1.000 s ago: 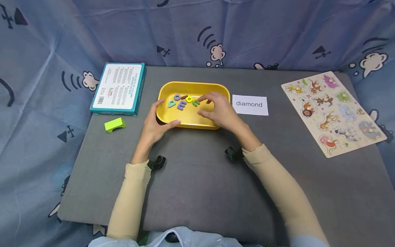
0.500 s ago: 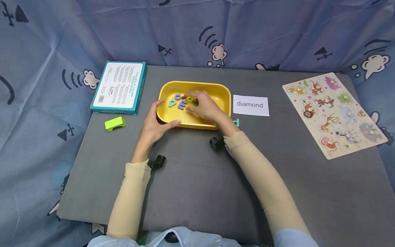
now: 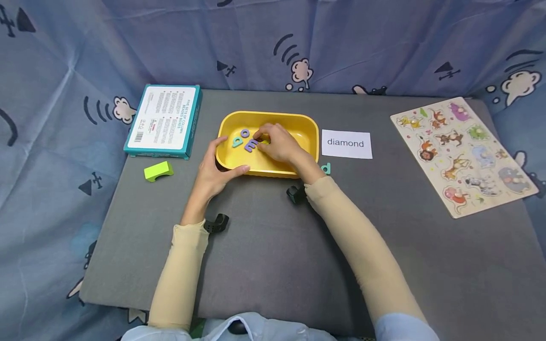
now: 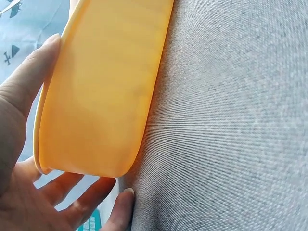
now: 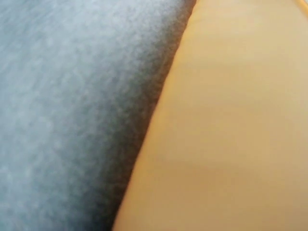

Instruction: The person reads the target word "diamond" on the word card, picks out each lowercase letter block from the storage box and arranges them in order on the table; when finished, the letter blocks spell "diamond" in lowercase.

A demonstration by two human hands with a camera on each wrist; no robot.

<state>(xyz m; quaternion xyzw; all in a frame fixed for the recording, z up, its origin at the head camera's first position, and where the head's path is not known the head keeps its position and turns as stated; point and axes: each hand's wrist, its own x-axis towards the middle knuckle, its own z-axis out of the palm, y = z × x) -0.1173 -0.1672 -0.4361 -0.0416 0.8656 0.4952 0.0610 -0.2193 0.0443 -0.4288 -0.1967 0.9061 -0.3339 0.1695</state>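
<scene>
At the yellow tray (image 3: pixel 298 124), my left hand (image 3: pixel 212 176) grips the left end. In the left wrist view, its thumb lies on the rim of the tray (image 4: pixel 103 91) and the other fingers of that hand (image 4: pixel 41 207) bend round the end. My right hand (image 3: pixel 279 144) reaches inside, fingers bent down over the letters, thumb near a purple E-shaped letter (image 3: pixel 250 145); whether it pinches a letter is hidden. Left of it lie a purple ring-shaped letter (image 3: pixel 245 133) and a teal letter (image 3: pixel 237 141). The right wrist view shows the tray's wall (image 5: pixel 226 120), no hand.
Right of the tray lies a white card (image 3: pixel 346 144) reading "diamond", with a teal letter d (image 3: pixel 326 168) below it. A teal-edged box (image 3: pixel 164 121) and a green block (image 3: pixel 158 171) are at the left, an animal puzzle board (image 3: pixel 462 156) at the right.
My right hand has moved left across the tray, now covering the green, yellow and red letters. The teal d by the card has come into view. My left hand has stayed in place.
</scene>
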